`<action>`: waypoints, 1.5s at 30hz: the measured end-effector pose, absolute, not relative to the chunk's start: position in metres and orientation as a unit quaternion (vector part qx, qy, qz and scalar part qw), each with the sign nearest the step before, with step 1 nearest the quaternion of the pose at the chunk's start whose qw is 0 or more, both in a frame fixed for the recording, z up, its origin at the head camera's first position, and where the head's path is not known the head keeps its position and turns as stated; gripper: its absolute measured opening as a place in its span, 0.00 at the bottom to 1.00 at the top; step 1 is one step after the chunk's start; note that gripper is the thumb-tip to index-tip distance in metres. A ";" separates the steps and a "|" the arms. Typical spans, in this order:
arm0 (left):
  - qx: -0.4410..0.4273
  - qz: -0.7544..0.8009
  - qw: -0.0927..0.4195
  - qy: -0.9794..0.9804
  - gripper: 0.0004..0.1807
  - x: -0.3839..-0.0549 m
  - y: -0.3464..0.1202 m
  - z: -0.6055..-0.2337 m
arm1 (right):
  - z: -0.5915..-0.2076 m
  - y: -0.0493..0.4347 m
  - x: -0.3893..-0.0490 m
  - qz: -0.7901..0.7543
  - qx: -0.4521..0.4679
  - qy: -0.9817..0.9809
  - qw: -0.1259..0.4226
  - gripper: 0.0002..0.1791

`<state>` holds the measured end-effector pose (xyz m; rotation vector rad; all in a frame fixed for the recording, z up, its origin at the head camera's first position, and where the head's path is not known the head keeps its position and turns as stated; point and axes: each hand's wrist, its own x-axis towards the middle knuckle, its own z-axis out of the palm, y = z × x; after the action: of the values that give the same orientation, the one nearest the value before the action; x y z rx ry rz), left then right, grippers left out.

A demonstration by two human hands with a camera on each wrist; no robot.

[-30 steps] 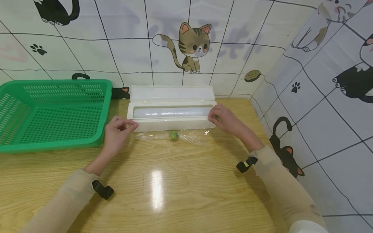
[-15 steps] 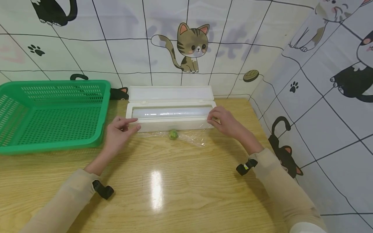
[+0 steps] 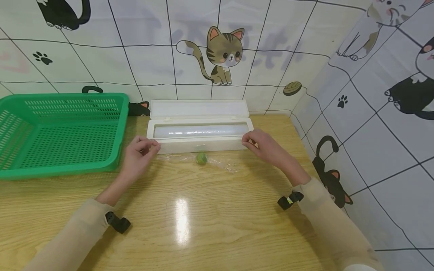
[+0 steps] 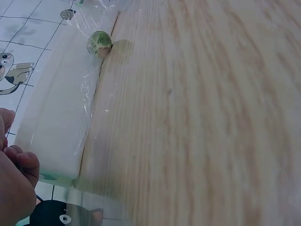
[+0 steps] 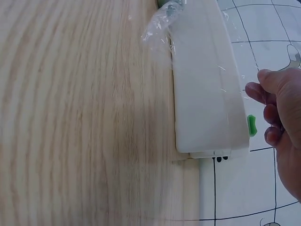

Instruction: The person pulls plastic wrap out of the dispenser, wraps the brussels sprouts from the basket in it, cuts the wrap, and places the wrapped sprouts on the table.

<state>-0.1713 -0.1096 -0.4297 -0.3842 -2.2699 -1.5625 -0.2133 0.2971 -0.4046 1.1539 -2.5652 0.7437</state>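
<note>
A white cling film dispenser [image 3: 200,146] lies at the back of the table, its lid [image 3: 200,109] raised and the film roll [image 3: 200,130] showing inside. Against its front sits a Brussels sprout [image 3: 201,158], with crumpled clear cling film [image 3: 222,164] around it and to both sides. My left hand [image 3: 137,155] pinches at the dispenser's front left corner, thumb and forefinger together. At the right end my right hand [image 3: 263,146] pinches the same way. The film between the fingertips is too clear to make out well. Both wrist views show curled fingers beside the dispenser.
A green plastic basket [image 3: 68,171] stands left of the dispenser, close to my left hand. A wall cloth with printed cats hangs behind and to the right. In the right wrist view, a small green piece [image 5: 252,125] sits at the dispenser's end.
My left thumb and forefinger, apart half a second ago, are now together. My right hand has come slightly lower, toward the front. The dispenser and basket stay in place.
</note>
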 end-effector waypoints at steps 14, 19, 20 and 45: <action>-0.156 -0.520 0.183 -0.819 0.04 -0.169 -0.128 -0.455 | -0.412 0.294 -0.175 0.251 0.452 -0.844 0.142 0.12; -0.179 -0.507 0.184 -0.823 0.03 -0.170 -0.134 -0.463 | -0.423 0.293 -0.165 0.242 0.457 -0.849 0.109 0.10; -0.180 -0.506 0.183 -0.823 0.03 -0.170 -0.135 -0.464 | -0.426 0.292 -0.164 0.239 0.460 -0.849 0.102 0.10; -0.200 -0.403 0.054 -0.892 0.02 -0.173 -0.145 -0.469 | -0.454 0.291 -0.155 0.195 0.483 -0.852 0.058 0.08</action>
<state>-0.1733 -0.1445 -0.4693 -0.6059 -2.7079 -1.2239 -0.1545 0.2910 -0.4542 1.4636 -2.5814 0.5907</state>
